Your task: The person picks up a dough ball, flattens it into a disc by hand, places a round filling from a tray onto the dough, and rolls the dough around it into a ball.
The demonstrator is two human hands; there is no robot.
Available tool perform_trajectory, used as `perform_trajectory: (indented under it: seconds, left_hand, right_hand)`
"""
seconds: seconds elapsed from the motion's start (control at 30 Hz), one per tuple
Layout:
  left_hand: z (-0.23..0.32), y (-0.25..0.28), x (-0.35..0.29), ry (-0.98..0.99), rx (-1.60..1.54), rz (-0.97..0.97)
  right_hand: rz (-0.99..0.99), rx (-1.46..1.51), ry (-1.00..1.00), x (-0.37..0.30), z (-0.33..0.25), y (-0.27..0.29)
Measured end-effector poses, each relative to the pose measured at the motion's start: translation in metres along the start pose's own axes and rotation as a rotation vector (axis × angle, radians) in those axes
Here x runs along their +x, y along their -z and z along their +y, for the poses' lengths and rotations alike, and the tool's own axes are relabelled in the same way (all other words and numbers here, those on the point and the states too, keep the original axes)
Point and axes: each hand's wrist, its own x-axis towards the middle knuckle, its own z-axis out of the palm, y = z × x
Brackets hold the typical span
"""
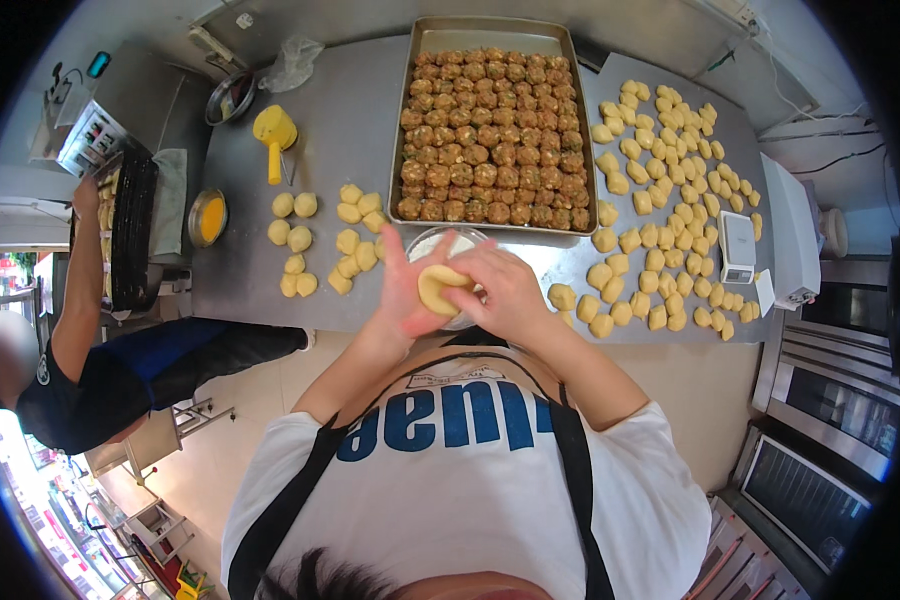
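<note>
A flattened round of yellow dough [436, 291] lies against the palm of my left hand [407, 293], whose fingers are stretched out and spread. My right hand [506, 288] pinches the dough's right side between thumb and curled fingers. Under my hands stands a clear bowl of white powder [448, 242], mostly hidden by them. Just beyond it lies a metal tray [491, 38] filled with rows of brown filling balls [490, 135]. Small dough balls [348, 242] sit in clusters left of my hands. Many more dough pieces [660, 235] spread over the table's right side.
A yellow-handled tool [274, 135], a bowl of orange liquid [209, 217] and a metal bowl [231, 98] stand left on the steel table [355, 90]. A white scale [737, 240] is at right. Another person [80, 370] works at far left beside a black tray [135, 230].
</note>
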Motion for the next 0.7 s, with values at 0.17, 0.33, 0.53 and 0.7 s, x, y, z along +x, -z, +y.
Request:
perform_trajectory:
  seconds: [0.17, 0.33, 0.53, 0.7]
  left_hand:
    - [-0.017, 0.068, 0.044, -0.139, -0.193, 0.096]
    - [-0.015, 0.081, 0.050, -0.137, 0.000, 0.457]
    - [-0.017, 0.077, 0.035, -0.052, 0.053, 0.406]
    - [-0.033, 0.074, 0.036, -0.095, 0.281, 0.311]
  right_hand:
    - [-0.162, 0.271, -0.540, 0.011, 0.052, 0.000]
    - [0.481, -0.578, -0.585, -0.008, 0.221, 0.046]
    - [0.370, -0.779, -0.674, -0.018, 0.225, 0.036]
    - [0.308, -0.645, -0.743, -0.008, 0.218, 0.050]
